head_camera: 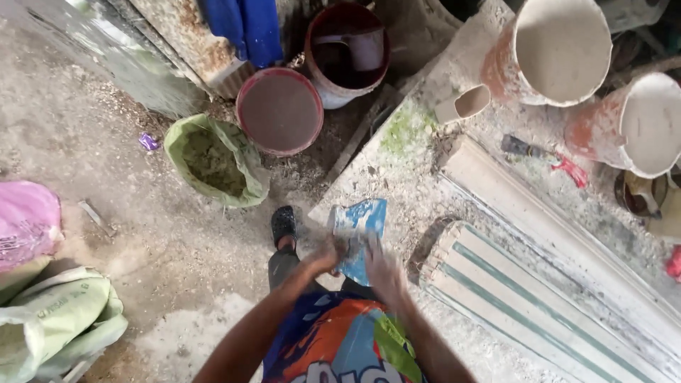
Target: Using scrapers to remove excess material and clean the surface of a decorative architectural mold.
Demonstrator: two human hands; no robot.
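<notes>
A flat blue scraper (360,230), smeared white, sits at the near edge of a dusty work table (404,170). My left hand (330,254) grips its near left side. My right hand (384,273) lies on its lower right part; motion blur hides the fingers. Both hands are dusted white. Right of them lies a long white moulding with green stripes (525,305).
Two plaster-coated buckets (560,50) (642,124) and a small cup (464,105) stand at the table's far side. On the ground are a green sack of powder (216,159), two red buckets (280,110) (347,53), and filled sacks (60,312) at left.
</notes>
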